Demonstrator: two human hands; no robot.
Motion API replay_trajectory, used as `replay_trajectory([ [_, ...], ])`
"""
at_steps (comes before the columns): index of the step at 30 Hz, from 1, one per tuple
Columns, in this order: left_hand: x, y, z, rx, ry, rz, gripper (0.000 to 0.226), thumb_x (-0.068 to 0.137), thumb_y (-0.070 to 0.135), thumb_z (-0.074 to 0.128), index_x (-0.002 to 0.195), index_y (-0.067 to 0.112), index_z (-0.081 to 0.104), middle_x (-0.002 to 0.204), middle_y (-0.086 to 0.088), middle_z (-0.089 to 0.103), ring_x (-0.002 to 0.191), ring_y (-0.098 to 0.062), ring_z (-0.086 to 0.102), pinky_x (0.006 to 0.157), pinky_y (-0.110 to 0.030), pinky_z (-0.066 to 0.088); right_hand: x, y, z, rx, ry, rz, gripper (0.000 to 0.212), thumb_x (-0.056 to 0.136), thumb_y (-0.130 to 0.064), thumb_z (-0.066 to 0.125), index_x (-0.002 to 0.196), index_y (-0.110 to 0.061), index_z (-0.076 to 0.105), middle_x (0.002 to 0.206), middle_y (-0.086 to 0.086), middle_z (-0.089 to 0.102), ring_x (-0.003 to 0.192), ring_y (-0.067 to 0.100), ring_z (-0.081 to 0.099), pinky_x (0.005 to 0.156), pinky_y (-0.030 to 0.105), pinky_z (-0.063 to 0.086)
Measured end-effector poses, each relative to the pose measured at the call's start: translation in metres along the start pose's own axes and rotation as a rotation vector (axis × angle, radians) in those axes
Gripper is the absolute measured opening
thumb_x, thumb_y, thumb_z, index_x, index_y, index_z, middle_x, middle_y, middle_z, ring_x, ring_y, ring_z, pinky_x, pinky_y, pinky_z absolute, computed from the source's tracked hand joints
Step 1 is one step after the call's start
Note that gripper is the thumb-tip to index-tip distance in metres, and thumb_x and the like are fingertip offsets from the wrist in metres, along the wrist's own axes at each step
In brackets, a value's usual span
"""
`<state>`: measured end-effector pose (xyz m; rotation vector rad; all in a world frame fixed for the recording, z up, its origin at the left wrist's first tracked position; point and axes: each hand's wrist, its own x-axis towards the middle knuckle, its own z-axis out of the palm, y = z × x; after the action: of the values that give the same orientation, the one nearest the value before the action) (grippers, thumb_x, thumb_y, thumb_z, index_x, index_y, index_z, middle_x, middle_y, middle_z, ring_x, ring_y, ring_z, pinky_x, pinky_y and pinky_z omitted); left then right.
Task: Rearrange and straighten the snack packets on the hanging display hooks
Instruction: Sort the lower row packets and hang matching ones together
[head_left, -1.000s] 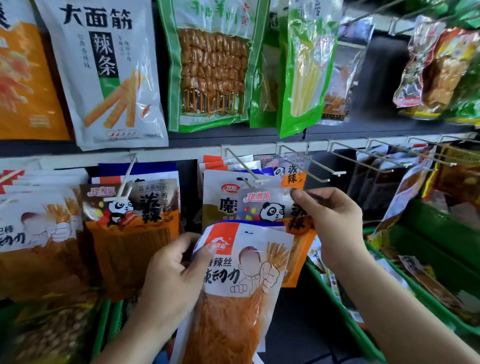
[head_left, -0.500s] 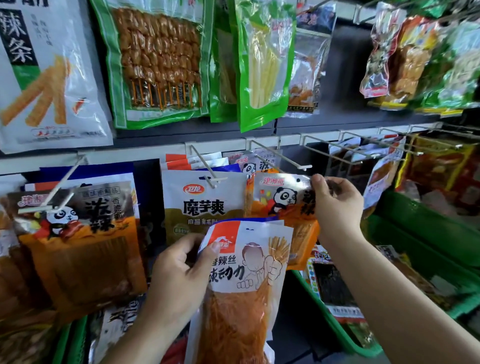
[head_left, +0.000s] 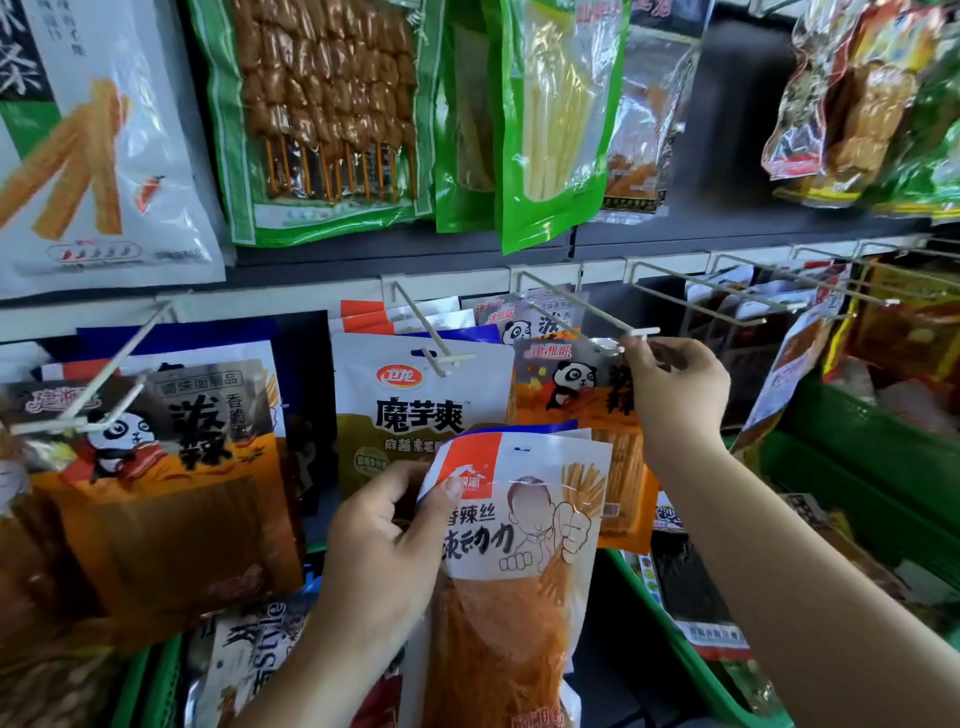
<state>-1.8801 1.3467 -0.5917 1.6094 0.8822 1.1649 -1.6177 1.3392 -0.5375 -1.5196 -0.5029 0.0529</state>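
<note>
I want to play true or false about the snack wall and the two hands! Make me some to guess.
1. The left hand holds the cartoon-man packet. True.
2. The right hand holds nothing. False: it pinches the top of the panda packet at the tip of a hook.
3. The white packet left of the panda packet hangs on a hook. True.
4. The bin on the right is red. False: it is green.

Right hand (head_left: 675, 395) seemingly hooks panda packet (head_left: 571, 384); left hand (head_left: 384, 545) grips orange packet (head_left: 514, 571).
</note>
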Motion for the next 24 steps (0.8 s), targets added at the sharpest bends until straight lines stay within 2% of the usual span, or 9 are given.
replay_trajectory([
  [3, 0.004, -0.003, -0.007, 0.003, 0.026, 0.01, 0.009, 0.097, 0.023, 0.068, 0.095, 0.022, 0.076, 0.084, 0.011, 0.081, 0.077, -0.004, 0.077, 0.062, -0.016, 0.058, -0.004, 0.009, -0.011, -0.172, 0.11, -0.059, 0.059, 0.077, -0.054, 0.085, 0.114, -0.018, 0.057, 0.119, 0.003, 0.052, 0.105, 0.023, 0.057, 0.09, 0.039, 0.049],
  [6, 0.007, -0.005, -0.014, 0.037, 0.043, 0.022, 0.009, 0.097, 0.022, 0.067, 0.094, 0.022, 0.076, 0.084, 0.01, 0.081, 0.077, -0.006, 0.077, 0.066, -0.023, 0.062, -0.018, 0.017, -0.025, -0.188, 0.088, -0.041, 0.052, 0.08, -0.056, 0.082, 0.093, -0.015, 0.054, 0.089, 0.001, 0.057, 0.079, 0.023, 0.055, 0.078, 0.045, 0.049],
  [9, 0.008, -0.008, -0.018, 0.03, 0.035, -0.011, 0.009, 0.098, 0.023, 0.067, 0.094, 0.023, 0.076, 0.086, 0.007, 0.081, 0.079, -0.01, 0.078, 0.071, -0.036, 0.066, -0.037, 0.021, -0.019, 0.024, -0.184, 0.106, 0.046, 0.095, -0.049, 0.069, 0.082, -0.005, 0.064, 0.066, 0.004, 0.067, 0.062, 0.025, 0.058, 0.06, 0.037, 0.048],
  [12, 0.007, -0.007, -0.025, 0.062, 0.035, 0.006, 0.009, 0.097, 0.027, 0.068, 0.095, 0.026, 0.076, 0.088, 0.011, 0.081, 0.082, -0.008, 0.077, 0.072, -0.032, 0.064, -0.045, 0.02, 0.0, 0.084, -0.474, 0.226, 0.044, 0.099, -0.056, 0.059, 0.114, -0.017, 0.074, 0.102, 0.0, 0.081, 0.093, 0.021, 0.076, 0.078, 0.038, 0.059],
  [14, 0.006, -0.005, -0.033, 0.076, 0.052, 0.027, 0.009, 0.097, 0.025, 0.068, 0.094, 0.026, 0.076, 0.086, 0.014, 0.081, 0.081, -0.004, 0.077, 0.067, -0.019, 0.06, -0.048, 0.018, 0.009, 0.091, -0.562, 0.272, 0.07, 0.086, -0.076, 0.06, 0.138, -0.028, 0.064, 0.129, -0.007, 0.073, 0.121, 0.018, 0.067, 0.105, 0.046, 0.052],
  [16, 0.004, -0.004, -0.043, 0.083, 0.063, 0.029, 0.01, 0.097, 0.024, 0.067, 0.094, 0.026, 0.076, 0.088, 0.013, 0.081, 0.082, -0.004, 0.077, 0.068, -0.019, 0.06, -0.049, 0.022, 0.013, 0.122, -0.602, 0.302, 0.096, 0.067, -0.091, 0.064, 0.144, -0.035, 0.058, 0.141, -0.009, 0.066, 0.131, 0.019, 0.06, 0.114, 0.051, 0.044],
  [18, 0.0, -0.001, -0.053, 0.087, 0.077, 0.027, 0.009, 0.097, 0.024, 0.068, 0.096, 0.025, 0.077, 0.09, 0.01, 0.081, 0.084, -0.005, 0.077, 0.073, -0.025, 0.062, -0.06, 0.016, 0.011, 0.134, -0.614, 0.274, 0.063, 0.08, -0.077, 0.067, 0.125, -0.033, 0.068, 0.128, -0.005, 0.073, 0.117, 0.018, 0.069, 0.1, 0.043, 0.054],
  [20, -0.004, 0.001, -0.064, 0.081, 0.093, 0.028, 0.009, 0.096, 0.023, 0.069, 0.098, 0.023, 0.077, 0.09, 0.009, 0.082, 0.084, -0.007, 0.077, 0.073, -0.027, 0.063, -0.074, 0.012, 0.008, 0.113, -0.561, 0.184, 0.021, 0.1, -0.045, 0.064, 0.1, -0.026, 0.074, 0.099, -0.003, 0.079, 0.085, 0.008, 0.075, 0.068, 0.02, 0.058],
  [24, -0.012, 0.005, -0.087, 0.099, 0.108, 0.031, 0.009, 0.097, 0.02, 0.068, 0.1, 0.019, 0.077, 0.089, 0.007, 0.081, 0.082, -0.005, 0.077, 0.068, -0.019, 0.061, -0.103, -0.003, 0.0, -0.044, -0.508, -0.168, 0.019, 0.102, -0.024, 0.065, 0.087, -0.016, 0.076, 0.078, -0.006, 0.076, 0.065, 0.0, 0.067, 0.053, 0.007, 0.046],
])
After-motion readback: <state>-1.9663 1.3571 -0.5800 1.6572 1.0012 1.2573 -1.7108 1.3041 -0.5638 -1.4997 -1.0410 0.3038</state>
